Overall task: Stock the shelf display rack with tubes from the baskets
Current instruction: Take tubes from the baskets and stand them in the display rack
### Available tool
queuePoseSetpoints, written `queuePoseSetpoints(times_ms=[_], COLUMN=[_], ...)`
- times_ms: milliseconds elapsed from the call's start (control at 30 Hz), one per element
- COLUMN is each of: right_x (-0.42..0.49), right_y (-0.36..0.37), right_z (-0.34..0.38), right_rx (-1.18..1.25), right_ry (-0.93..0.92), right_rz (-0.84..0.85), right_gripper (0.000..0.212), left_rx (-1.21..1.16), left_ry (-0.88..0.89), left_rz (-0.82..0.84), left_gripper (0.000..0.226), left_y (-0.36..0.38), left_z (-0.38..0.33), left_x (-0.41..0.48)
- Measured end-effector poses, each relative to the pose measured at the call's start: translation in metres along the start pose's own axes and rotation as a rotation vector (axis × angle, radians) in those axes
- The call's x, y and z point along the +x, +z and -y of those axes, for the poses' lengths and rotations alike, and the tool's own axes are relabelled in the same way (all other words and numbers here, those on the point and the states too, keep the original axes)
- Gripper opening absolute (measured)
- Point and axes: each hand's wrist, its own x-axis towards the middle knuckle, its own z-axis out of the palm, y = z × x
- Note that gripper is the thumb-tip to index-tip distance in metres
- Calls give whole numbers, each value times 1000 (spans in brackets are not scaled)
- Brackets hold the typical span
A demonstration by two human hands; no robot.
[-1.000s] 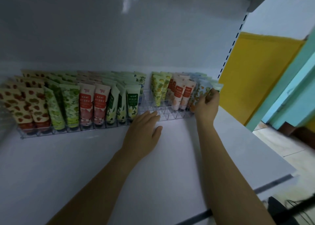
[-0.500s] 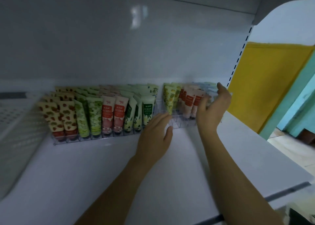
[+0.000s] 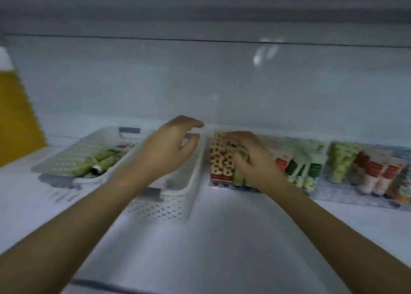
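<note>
left hand [image 3: 164,153] loosely spread above basket [image 3: 178,207], holding nothing; right hand [image 3: 255,163] curled on green tubes [image 3: 237,178]

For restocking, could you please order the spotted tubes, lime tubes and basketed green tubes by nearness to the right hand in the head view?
1. spotted tubes, beside right hand, leftward
2. lime tubes, farther right
3. green tubes, far-left basket
</note>
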Motion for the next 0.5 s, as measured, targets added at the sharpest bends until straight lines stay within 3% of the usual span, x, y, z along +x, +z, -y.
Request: queuePoseSetpoints(times_ms=[100, 233, 367, 500], right_x=[25, 60, 95, 133], right_y=[34, 77, 119, 158], right_z=[45, 95, 121, 124], right_rx=[27, 29, -4, -91], right_ry=[-147, -266, -252, -179], right_rz=[174, 442, 603, 688], right_gripper=[35, 37, 39, 37], left_rx=[113, 196, 255, 245], left_ry=[-170, -460, -608, -646], left_rz=[48, 209, 339, 480], left_gripper=[28, 29, 35, 37], left_y=[-33, -60, -70, -65], left_z=[57, 125, 179, 203], left_x=[-16, -37, -48, -47])
